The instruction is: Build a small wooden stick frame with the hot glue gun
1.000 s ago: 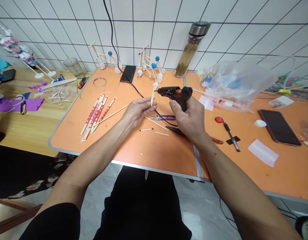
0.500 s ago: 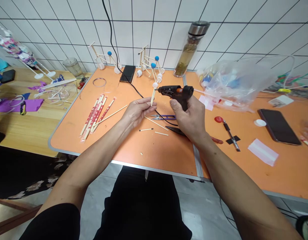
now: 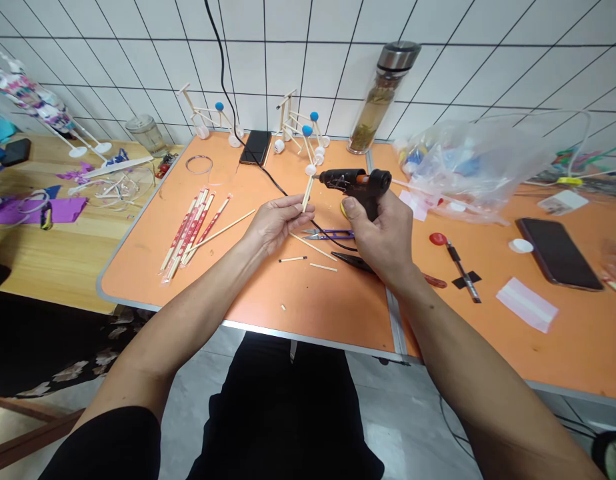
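Observation:
Between its fingertips my left hand (image 3: 278, 223) pinches short wooden sticks (image 3: 307, 192), held upright above the orange table (image 3: 298, 320). A white round piece (image 3: 311, 171) shows at their upper end; whether it is joined to them I cannot tell. My right hand (image 3: 385, 230) is wrapped round the handle of a black hot glue gun (image 3: 355, 181), whose nozzle points left at the top of the sticks, very close to them. Below the hands lie blue-handled thread snips (image 3: 333, 235), black-jawed pliers (image 3: 353, 261) and cut stick pieces (image 3: 323, 267).
Paper-wrapped chopsticks (image 3: 191, 233) lie at the left. Two stick models with blue balls (image 3: 307, 131) stand at the back near a phone (image 3: 256, 147) and a tall glass bottle (image 3: 381, 100). A plastic bag (image 3: 468, 167), a pen (image 3: 463, 270) and another phone (image 3: 558, 253) are on the right.
The glue gun and my right hand have shifted slightly to the right, the nozzle drawing a little off the sticks. My left hand has hardly moved.

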`<state>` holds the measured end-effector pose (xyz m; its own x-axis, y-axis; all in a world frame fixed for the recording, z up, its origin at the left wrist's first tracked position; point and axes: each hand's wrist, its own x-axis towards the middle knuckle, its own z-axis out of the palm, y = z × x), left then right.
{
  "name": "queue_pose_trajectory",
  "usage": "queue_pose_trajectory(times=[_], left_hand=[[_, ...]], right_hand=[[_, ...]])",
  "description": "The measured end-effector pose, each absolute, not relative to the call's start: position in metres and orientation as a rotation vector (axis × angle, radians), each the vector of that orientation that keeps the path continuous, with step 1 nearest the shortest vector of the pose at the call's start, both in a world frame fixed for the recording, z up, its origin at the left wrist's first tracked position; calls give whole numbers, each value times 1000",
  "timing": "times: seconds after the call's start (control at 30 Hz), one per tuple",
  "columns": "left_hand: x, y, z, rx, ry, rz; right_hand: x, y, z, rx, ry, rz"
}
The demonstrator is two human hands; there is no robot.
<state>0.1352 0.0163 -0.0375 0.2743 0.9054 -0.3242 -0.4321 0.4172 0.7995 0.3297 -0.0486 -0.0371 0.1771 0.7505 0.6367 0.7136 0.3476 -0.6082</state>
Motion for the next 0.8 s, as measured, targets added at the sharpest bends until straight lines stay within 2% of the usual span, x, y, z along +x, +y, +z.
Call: queue_pose_trajectory(times=[0.8], left_hand=[[134,20,-41,629,862,1022]], right_hand=[[327,-50,-36,-1367,-1574,32]])
